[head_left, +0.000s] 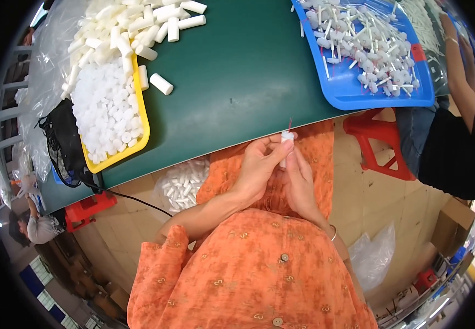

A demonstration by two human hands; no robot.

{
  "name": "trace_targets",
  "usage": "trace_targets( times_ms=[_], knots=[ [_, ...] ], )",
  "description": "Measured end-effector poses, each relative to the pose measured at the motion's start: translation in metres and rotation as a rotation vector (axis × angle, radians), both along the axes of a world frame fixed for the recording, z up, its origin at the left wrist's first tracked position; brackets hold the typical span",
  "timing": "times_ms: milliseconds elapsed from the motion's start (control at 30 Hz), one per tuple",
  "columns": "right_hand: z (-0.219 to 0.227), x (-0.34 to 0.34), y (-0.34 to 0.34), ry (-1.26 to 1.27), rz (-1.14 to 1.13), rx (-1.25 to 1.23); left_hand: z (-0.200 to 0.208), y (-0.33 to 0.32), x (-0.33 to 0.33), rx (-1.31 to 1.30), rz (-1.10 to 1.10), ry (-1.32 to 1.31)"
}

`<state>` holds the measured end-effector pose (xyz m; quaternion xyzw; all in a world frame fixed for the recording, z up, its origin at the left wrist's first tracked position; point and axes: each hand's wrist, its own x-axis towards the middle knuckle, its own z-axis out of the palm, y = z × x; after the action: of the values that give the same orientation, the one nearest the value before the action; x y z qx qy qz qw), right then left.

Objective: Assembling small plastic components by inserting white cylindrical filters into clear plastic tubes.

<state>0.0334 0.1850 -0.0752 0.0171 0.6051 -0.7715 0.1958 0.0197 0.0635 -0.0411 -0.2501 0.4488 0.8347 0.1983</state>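
Observation:
Just off the table's near edge, my left hand (258, 167) and my right hand (300, 181) meet and pinch a small white plastic piece (286, 136) between thumbs and fingers. A thin red strand sticks up from its top. Its lower part is partly hidden by my fingers. To the left, a yellow tray (146, 125) is heaped with small white plastic caps (108, 104). White cylinders (160, 84) lie loose beside and behind it. At the far right, a blue tray (352, 101) bears many white pieces with stems and red strands (363, 49).
The green table (232, 104) ends just ahead of my hands. A black mesh bag (62, 140) with a cord hangs by its left edge. Below lies a clear bag of white cylinders (181, 189). Another person's arm (459, 77) and a red stool (377, 148) are at the right.

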Motion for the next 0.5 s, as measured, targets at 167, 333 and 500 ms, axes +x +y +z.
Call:
trace_targets(
  times_ms=[167, 333, 500],
  knots=[
    [0.032, -0.009, -0.010, -0.495, -0.085, -0.521, -0.004, -0.008, -0.001, 0.008, -0.048, -0.040],
    [0.035, -0.023, -0.009, -0.608, -0.046, -0.646, 0.004, -0.015, -0.010, 0.171, -0.055, -0.092],
    [0.029, -0.017, -0.009, -0.588, -0.023, -0.627, 0.005, -0.017, -0.003, 0.199, -0.026, -0.130]
  ],
)
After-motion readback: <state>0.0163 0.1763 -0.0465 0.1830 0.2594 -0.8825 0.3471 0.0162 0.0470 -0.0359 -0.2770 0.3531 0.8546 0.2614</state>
